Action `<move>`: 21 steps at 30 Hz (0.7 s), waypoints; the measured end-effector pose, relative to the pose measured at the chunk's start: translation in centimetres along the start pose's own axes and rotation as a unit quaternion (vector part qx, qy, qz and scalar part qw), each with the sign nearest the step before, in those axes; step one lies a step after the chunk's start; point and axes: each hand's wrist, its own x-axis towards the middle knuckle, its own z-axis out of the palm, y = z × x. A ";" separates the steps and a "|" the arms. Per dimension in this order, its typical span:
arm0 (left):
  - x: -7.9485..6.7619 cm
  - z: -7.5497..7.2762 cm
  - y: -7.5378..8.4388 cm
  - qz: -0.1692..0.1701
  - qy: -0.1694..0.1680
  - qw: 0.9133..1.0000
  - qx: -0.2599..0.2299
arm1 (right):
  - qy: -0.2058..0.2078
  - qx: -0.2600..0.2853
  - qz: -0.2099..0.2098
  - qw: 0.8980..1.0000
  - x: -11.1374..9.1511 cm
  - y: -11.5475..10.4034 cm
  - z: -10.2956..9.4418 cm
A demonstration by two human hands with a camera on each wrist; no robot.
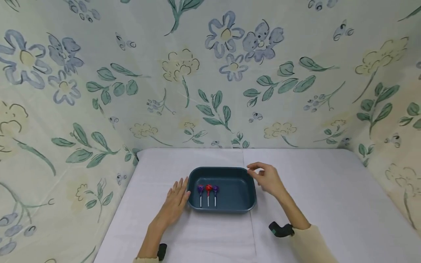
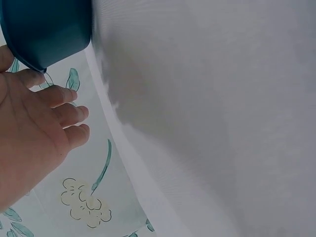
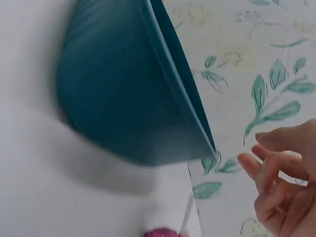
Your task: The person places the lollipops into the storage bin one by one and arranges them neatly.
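A dark teal rectangular tray stands on the white-covered table. Inside, toward its left, three lollipops lie in a row: a purple one, a red one and another purple one, with white sticks toward me. My left hand touches the tray's left side with fingers extended; the left wrist view shows its fingers by the rim. Near the far right corner of the tray is my right hand, fingers loosely bent, holding nothing. In the right wrist view it appears apart from the tray.
A pink lollipop with a pale stick shows at the bottom of the right wrist view, partly cut off, outside the tray. White cloth covers the table. A floral curtain hangs behind and along the sides.
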 end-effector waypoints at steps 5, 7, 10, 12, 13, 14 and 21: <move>0.2 0.0 0.0 0.003 0.001 1.000 0.006 | 0.062 -0.149 0.092 0.983 -1.5 3.3 -3.3; 0.1 0.0 0.0 0.002 0.002 1.000 0.004 | 0.032 -0.180 0.128 0.975 -2.1 4.4 -3.8; 0.0 0.0 0.0 0.000 0.005 1.000 0.002 | -0.009 -0.183 0.165 0.969 -2.4 5.7 -3.7; 0.0 0.0 0.0 -0.002 0.006 1.000 -0.001 | -0.014 -0.176 0.176 0.968 -2.3 6.3 -3.3; 0.0 0.0 0.0 -0.002 0.005 1.000 0.000 | -0.012 -0.173 0.179 0.968 -2.2 6.4 -3.1; 0.0 0.0 0.0 -0.001 0.005 1.000 0.000 | -0.009 -0.170 0.183 0.968 -2.1 6.6 -2.9; 0.1 0.2 0.0 0.000 0.006 1.000 0.007 | 0.014 -0.152 0.188 0.970 -1.8 6.5 -1.8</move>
